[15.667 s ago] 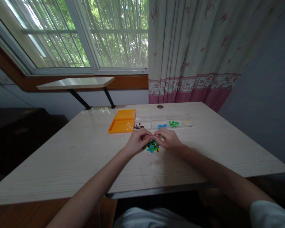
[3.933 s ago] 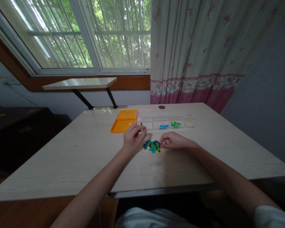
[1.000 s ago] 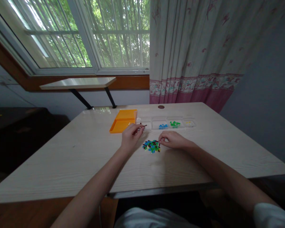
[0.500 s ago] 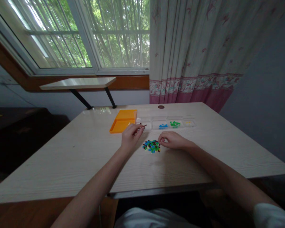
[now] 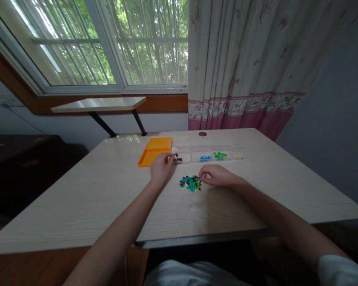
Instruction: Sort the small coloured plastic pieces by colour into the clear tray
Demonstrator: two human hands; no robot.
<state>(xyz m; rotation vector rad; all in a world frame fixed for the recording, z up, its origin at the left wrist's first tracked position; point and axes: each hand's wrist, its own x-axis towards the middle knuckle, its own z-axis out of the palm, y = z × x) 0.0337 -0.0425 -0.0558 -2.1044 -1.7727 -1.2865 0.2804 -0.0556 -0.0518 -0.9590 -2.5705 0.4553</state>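
Note:
A small heap of mixed coloured beads (image 5: 190, 183) lies on the pale wooden table (image 5: 107, 194). My right hand (image 5: 216, 176) rests at the heap's right edge, fingers curled in a pinch on something too small to name. My left hand (image 5: 161, 167) reaches forward to the leftmost cell of a clear sorting tray (image 5: 209, 155), fingertips closed over the brown beads (image 5: 177, 159) there. Blue beads (image 5: 205, 158), green beads (image 5: 219, 155) and yellow beads (image 5: 236, 154) fill the other cells.
An orange lid (image 5: 154, 156) lies left of the clear tray. A round cable hole (image 5: 202, 134) sits near the table's far edge. A window, a narrow shelf (image 5: 97, 104) and a patterned curtain stand behind the table.
My left hand has moved forward to the brown cell of the tray. The thin brown piece seen at its fingertips half a second ago no longer shows. My right hand has stayed put.

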